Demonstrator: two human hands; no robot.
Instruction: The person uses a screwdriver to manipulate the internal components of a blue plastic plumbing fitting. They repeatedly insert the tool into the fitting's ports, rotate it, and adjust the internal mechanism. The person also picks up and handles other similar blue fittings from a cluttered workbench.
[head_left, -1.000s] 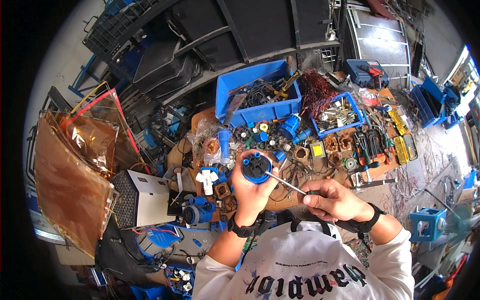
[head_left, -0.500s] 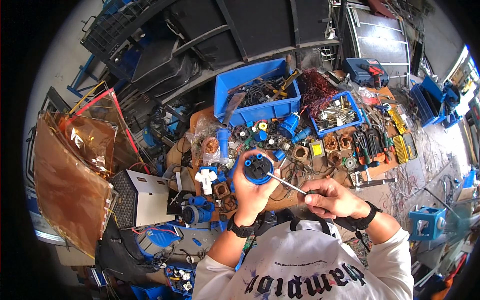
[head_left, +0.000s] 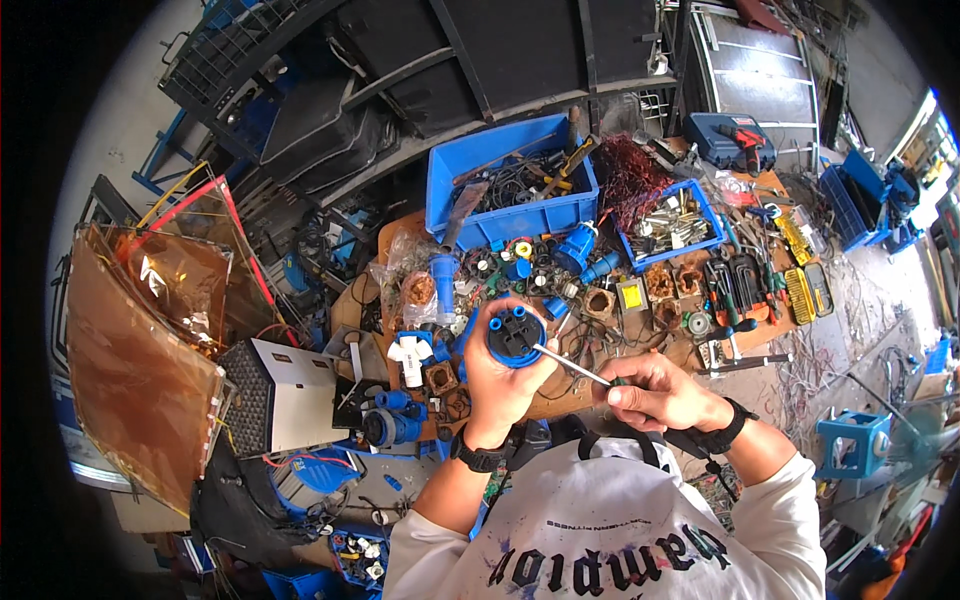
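A round blue pump housing with a black inner face (head_left: 514,336) sits in my left hand (head_left: 497,390), fingers and thumb wrapped about its sides. In my right hand (head_left: 655,392) is a screwdriver (head_left: 575,367), its handle mostly hidden by the closed fingers. The long metal shaft points up and left, and its tip meets the right edge of the black face, close to my left thumb. Both hands are held above the near edge of the wooden table (head_left: 565,402).
Beyond my hands stands a blue bin (head_left: 520,222) of cables and tools. A blue tray (head_left: 676,228) of metal parts, pliers (head_left: 722,290) and a yellow bit case (head_left: 808,295) lie to the right. White fittings (head_left: 411,360) and blue pump bodies (head_left: 392,425) are at left. A drill (head_left: 748,143) rests on its case.
Almost nothing differs. The screwdriver and my right hand have shifted very slightly, with the tip staying at the black face; my left hand keeps the housing in place.
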